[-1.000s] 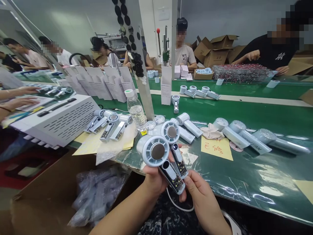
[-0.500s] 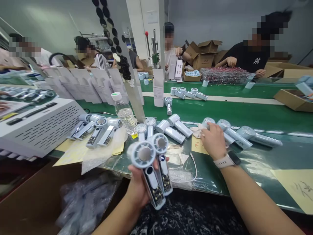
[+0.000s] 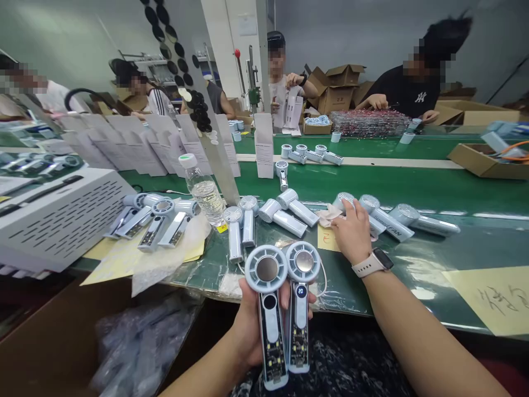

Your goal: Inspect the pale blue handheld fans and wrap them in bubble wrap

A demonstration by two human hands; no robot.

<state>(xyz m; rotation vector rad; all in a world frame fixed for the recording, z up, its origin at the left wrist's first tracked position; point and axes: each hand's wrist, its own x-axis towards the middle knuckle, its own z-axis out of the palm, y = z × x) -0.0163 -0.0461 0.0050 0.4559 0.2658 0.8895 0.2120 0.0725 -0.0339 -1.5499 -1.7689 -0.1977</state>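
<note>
My left hand (image 3: 253,331) grips two pale blue handheld fans side by side, heads up. The left fan (image 3: 270,325) and the right fan (image 3: 298,325) both have bare circuit boards at their handle ends. The right fan's small display (image 3: 301,291) reads 20. My right hand (image 3: 353,231) rests palm down on the green belt, its fingers apart, by a beige cloth (image 3: 329,215) and a row of fans (image 3: 386,223). A wristwatch (image 3: 372,263) sits on that wrist. A thin white cable (image 3: 323,281) curves behind the held fans.
Fans lie in groups on the green belt (image 3: 351,190), beside a water bottle (image 3: 202,190), a white vented box (image 3: 53,220) and paper sheets. Folded white cartons stand along the far left. Co-workers sit across the belt. A plastic bag lies in a carton (image 3: 140,342) at lower left.
My left hand has turned the two fans more upright. A second ago both hands were on them; my right hand has since moved to the table, and the view has shifted.
</note>
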